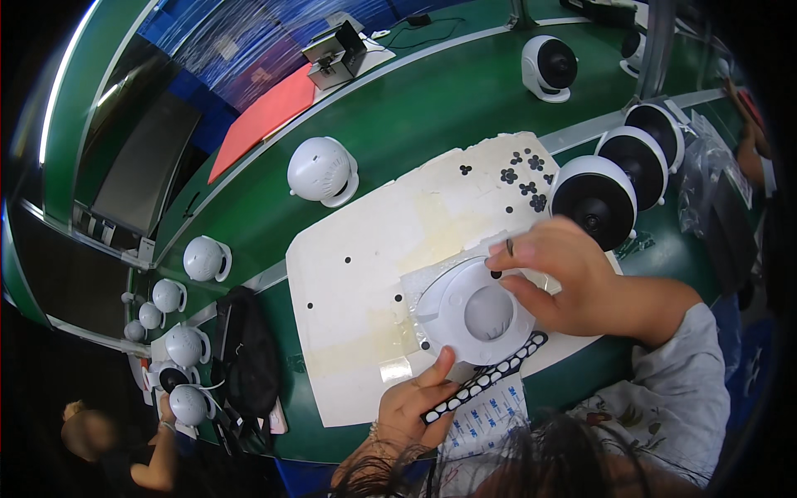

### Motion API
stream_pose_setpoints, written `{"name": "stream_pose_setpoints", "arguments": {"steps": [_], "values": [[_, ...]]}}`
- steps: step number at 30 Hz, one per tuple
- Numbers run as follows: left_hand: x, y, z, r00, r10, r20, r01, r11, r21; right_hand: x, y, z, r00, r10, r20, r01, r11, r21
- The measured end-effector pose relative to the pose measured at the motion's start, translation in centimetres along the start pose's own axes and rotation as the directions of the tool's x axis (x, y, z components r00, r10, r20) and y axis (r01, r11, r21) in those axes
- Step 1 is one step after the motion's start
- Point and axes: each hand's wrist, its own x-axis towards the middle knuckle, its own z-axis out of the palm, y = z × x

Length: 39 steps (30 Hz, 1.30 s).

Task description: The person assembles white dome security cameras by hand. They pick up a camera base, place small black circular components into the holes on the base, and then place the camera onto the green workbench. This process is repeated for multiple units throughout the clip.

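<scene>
A white plastic camera housing (436, 305) lies with its round base facing up, on a clear plastic sheet over a large cream board (357, 357). My right hand (573, 282) reaches over its upper right edge, thumb and forefinger pinched on a small black round pad (496, 274) at the base's rim. At the near edge, my left hand (411, 407) grips a narrow black strip with white round holes (477, 383), its thumb against the housing. One more black pad (425, 345) shows near that thumb. A printed white-and-blue backing sheet (490, 423) lies under the strip.
Black-fronted white cameras (594, 199) crowd the board's right side. Loose black pads (509, 175) dot its far corner. Another white camera (322, 170) stands beyond the board. A black bag (247, 353) lies left. At lower left a co-worker's hand (168, 411) touches a white camera.
</scene>
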Motion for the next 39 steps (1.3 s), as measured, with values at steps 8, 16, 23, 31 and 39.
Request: {"name": "stream_pose_setpoints", "arguments": {"steps": [8,16,23,31,39], "values": [[-0.7,-0.6,-0.1,0.997,-0.033,0.074,0.036,0.998,-0.042,2.1,-0.3,1.9,0.975,0.139,0.172,-0.198,0.893,0.403],[-0.2,-0.4,-0.3,0.997,-0.012,0.083,0.017,0.999,-0.052,1.5,-0.2,2.8,0.968,0.197,0.153,-0.245,0.867,0.434],[-0.2,-0.6,-0.4,0.995,0.012,0.095,-0.010,1.000,-0.019,0.9,-1.9,0.8,0.989,-0.088,0.119,0.121,0.944,-0.308],[0.1,-1.3,-0.4,0.991,0.115,0.075,-0.119,0.992,0.047,-1.3,-2.1,0.8,0.966,0.111,0.236,-0.154,0.973,0.174],[0.4,-1.2,-0.2,0.987,0.157,0.041,-0.159,0.985,0.066,-1.2,-2.5,1.1,0.956,0.112,0.272,-0.159,0.975,0.155]]}}
